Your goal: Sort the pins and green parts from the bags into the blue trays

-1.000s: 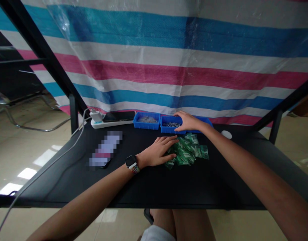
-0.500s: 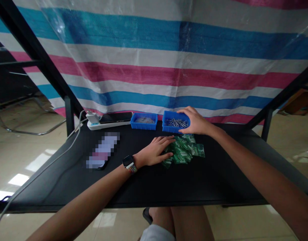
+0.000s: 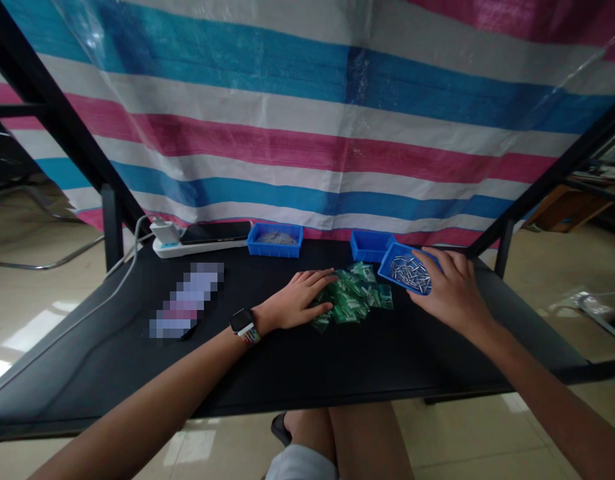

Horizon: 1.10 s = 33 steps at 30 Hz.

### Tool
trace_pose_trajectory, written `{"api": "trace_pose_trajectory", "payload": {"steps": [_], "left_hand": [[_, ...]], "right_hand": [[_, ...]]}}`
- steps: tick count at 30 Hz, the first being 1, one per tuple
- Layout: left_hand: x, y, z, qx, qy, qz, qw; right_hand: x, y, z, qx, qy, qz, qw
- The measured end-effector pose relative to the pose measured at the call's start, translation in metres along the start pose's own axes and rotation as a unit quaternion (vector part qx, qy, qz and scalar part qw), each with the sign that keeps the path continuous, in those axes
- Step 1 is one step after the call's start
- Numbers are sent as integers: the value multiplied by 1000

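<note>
Pins of thin, shiny silver metal (image 3: 411, 273) lie in a loose heap inside a small blue plastic tray (image 3: 390, 281). They may be nails; they are too small to tell. The right hand (image 3: 450, 293) holds this tray by its right end, thumb on the near side and fingers on the far side. The tray is to the right of a pile of flat, green, see-through plastic packets (image 3: 350, 297), and it is turned at a slant. I cannot tell if its bottom touches the smooth black table (image 3: 307, 373). The left hand (image 3: 297, 300) is spread wide and flat, with its fingertips at the left edge of the packets, and I see nothing gripped in it.

To do this bit well, hold the small tray level, since the pins look loose and could slide to a low side and spill. A firm but gentle squeeze should do, as a hard one may bend the thin walls. Mind the back left corner: it is very near a second blue plastic tray (image 3: 370, 255) and might bump it. Resting the left hand lightly should help the packets not slip about.
</note>
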State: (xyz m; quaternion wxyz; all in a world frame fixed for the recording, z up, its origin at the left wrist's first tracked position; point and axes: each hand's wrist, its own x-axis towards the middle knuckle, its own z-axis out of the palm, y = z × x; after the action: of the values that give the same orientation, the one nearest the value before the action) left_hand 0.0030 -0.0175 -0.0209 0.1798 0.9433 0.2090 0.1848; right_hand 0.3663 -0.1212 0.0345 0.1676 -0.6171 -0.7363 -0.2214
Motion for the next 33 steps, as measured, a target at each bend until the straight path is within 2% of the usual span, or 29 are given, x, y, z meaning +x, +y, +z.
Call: {"api": "trace_pose_trajectory", "payload": {"steps": [5, 11, 15, 20, 23, 26, 29, 31, 33], "left_hand": [[1, -2, 2, 10, -2, 0, 1000], [1, -5, 4, 16, 4, 6, 1000], [1, -6, 5, 15, -1, 2, 1000], [0, -5, 6, 17, -2, -3, 1000], [0, -4, 5, 19, -4, -5, 1000], [0, -4, 5, 24, -8, -11, 1000], [0, -4, 5, 29, -8, -8, 1000], [0, -5, 6, 31, -7, -5, 999], [0, -5, 6, 34, -7, -5, 999]], "right_hand": [[-28, -21, 4, -56, 17, 41, 997], [-33, -36, 17, -55, 16, 96, 994], [-33, -40, 18, -40, 44, 96, 994], [-28, -27, 8, -15, 7, 100, 995], [-26, -9, 12, 57, -12, 161, 985], [-27, 7, 23, 140, -42, 234, 961], [-29, 17, 27, 173, -71, 287, 940], [-28, 18, 23, 172, -63, 295, 938], [-26, 14, 14, 152, -43, 280, 947]]}}
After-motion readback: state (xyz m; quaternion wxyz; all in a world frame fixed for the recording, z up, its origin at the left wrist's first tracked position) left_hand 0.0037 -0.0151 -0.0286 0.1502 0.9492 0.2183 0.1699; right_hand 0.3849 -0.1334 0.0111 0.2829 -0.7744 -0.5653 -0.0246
